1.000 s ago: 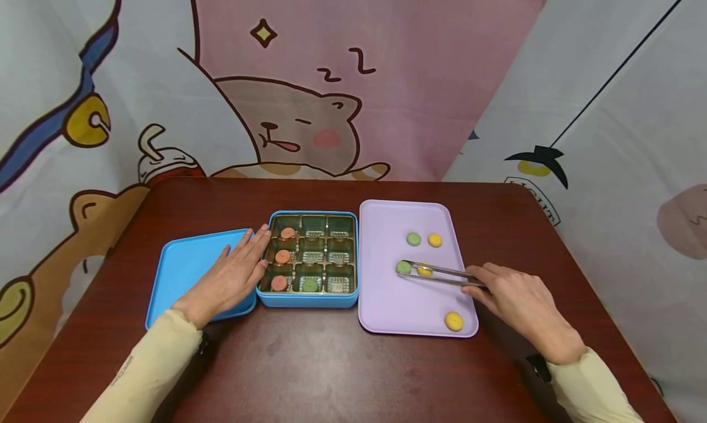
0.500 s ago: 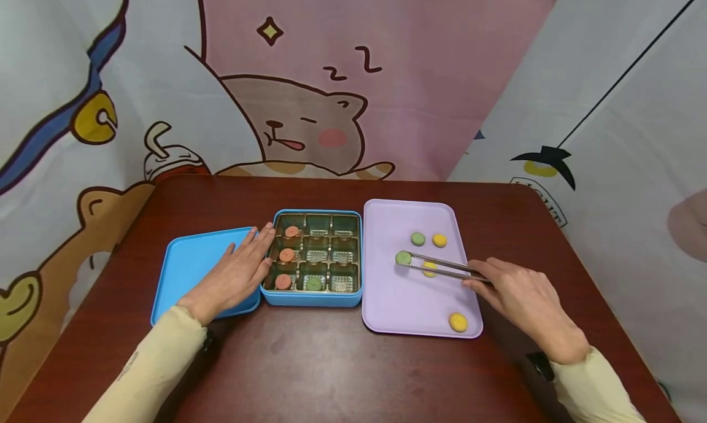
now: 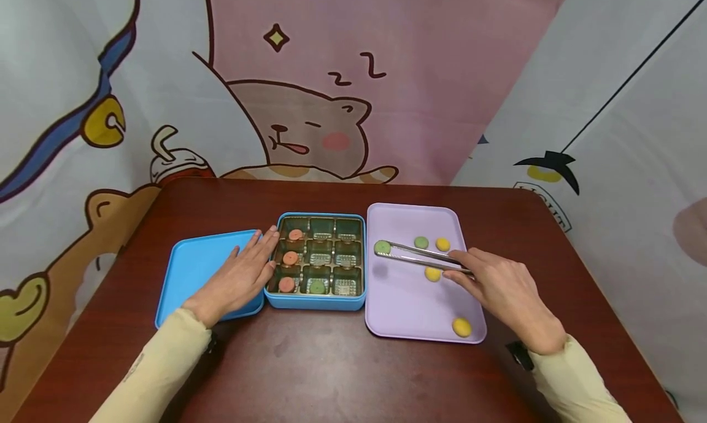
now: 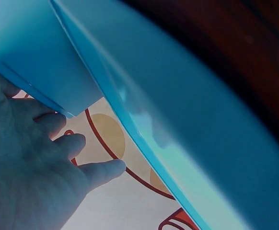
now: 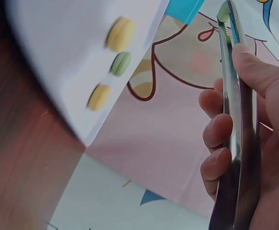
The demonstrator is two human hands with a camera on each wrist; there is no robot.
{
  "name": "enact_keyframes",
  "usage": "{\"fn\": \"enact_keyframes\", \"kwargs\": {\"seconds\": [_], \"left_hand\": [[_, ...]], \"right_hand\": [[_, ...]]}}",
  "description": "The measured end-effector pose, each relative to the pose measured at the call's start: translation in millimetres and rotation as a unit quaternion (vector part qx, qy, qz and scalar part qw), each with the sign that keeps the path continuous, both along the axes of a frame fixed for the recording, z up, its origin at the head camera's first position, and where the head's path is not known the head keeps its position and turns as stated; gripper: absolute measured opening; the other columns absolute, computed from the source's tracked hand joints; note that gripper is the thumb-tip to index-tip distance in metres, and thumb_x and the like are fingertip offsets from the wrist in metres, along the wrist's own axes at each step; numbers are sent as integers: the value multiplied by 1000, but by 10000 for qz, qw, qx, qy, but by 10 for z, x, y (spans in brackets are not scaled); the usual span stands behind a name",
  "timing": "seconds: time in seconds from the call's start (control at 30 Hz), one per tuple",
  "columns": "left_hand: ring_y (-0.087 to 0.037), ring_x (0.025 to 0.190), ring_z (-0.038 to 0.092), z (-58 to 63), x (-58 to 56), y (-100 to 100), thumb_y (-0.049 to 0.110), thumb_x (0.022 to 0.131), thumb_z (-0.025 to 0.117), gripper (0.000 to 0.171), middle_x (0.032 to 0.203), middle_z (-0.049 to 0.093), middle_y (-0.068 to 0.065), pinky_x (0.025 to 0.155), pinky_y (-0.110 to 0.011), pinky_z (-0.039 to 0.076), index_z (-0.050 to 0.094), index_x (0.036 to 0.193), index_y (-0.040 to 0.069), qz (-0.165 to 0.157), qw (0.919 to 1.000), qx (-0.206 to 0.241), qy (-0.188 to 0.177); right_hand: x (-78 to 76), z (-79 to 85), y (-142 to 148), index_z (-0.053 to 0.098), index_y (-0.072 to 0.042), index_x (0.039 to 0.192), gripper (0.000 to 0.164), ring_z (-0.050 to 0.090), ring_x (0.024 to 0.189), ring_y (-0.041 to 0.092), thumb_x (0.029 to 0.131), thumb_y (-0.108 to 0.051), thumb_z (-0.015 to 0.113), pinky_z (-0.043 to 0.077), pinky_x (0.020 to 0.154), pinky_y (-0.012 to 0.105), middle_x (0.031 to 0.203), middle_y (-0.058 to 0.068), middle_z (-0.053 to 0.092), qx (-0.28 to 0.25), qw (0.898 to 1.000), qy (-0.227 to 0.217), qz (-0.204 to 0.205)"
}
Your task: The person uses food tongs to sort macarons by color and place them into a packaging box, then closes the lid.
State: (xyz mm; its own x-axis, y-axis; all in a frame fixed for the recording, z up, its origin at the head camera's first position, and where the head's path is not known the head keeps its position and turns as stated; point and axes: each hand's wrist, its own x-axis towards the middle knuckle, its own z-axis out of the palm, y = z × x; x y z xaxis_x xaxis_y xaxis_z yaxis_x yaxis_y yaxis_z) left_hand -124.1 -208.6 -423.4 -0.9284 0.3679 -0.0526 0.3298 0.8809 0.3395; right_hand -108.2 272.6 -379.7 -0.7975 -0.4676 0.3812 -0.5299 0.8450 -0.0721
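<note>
Left hand (image 3: 234, 285): fingers straight and relaxed, nothing gripped; fingertips at the left wall of the blue box (image 3: 315, 302), wrist lying across the matching blue lid (image 3: 196, 260). Probably there to steady the box, since a light flat hand suits bracing more than lifting. Right hand (image 3: 505, 291): fingers and thumb curled round metal tongs (image 5: 249, 134), held well back from the tips, which likely keeps knuckles clear of the pieces. Serrated tips pinch 1 green macaron (image 3: 382, 247) at its edges; it hangs over the box-side margin of the lilac tray (image 3: 409, 312), apparently raised, though exact height cannot be told. Tray sits just beside the box on its right, likely to keep the carry between them short. On the tray: 3 yellow macarons (image 3: 461, 327) and 1 loose green macaron (image 3: 421, 242), spaced apart, leaving room for tongs to get round each. Box insert divides into 9 compartments, 3 by 3. Left column carries 3 orange macarons (image 3: 286, 285), 1 per compartment; near row, middle compartment, has 1 boxed green macaron (image 3: 317, 287). Grouping by column looks deliberate, colour by colour. Lid lies flat on the dark wooden table (image 3: 331, 361), left of the box, presumably set aside so the compartments stay reachable from above.
</note>
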Motion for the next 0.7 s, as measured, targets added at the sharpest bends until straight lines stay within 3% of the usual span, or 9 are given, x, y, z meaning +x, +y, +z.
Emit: {"fn": "enact_keyframes", "kwargs": {"seconds": [0.13,0.4,0.57,0.7], "left_hand": [[-36,159,8,-7,5,1,32,113,37,62,174,9,-7,119,-71,15,15,167,9,13,10000,-1,-8],[-35,159,6,2,8,10,33,113,37,63,174,9,-7,119,-71,15,15,167,10,35,10000,-10,-43],[-36,159,8,3,6,10,32,113,37,62,174,9,-7,119,-71,15,15,167,10,27,10000,-3,-29],[-37,158,9,-5,6,9,32,113,37,62,174,9,-6,118,-71,16,15,167,10,7,10000,-11,-4]], "right_hand": [[-37,1,-106,77,-16,117,38,40,55,4,87,-38,83,30,44,22,77,-11,59,-106,9999,31,113],[-124,19,-289,76,-15,114,44,43,56,5,98,-54,66,34,44,23,81,-8,62,-119,9990,98,425],[-175,31,-423,75,-15,113,34,40,54,4,91,-40,79,33,44,23,75,-9,56,-153,9975,153,675],[-208,39,-535,75,-16,113,33,42,56,4,88,-37,82,35,44,23,77,-10,58,-162,9969,60,773]]}}
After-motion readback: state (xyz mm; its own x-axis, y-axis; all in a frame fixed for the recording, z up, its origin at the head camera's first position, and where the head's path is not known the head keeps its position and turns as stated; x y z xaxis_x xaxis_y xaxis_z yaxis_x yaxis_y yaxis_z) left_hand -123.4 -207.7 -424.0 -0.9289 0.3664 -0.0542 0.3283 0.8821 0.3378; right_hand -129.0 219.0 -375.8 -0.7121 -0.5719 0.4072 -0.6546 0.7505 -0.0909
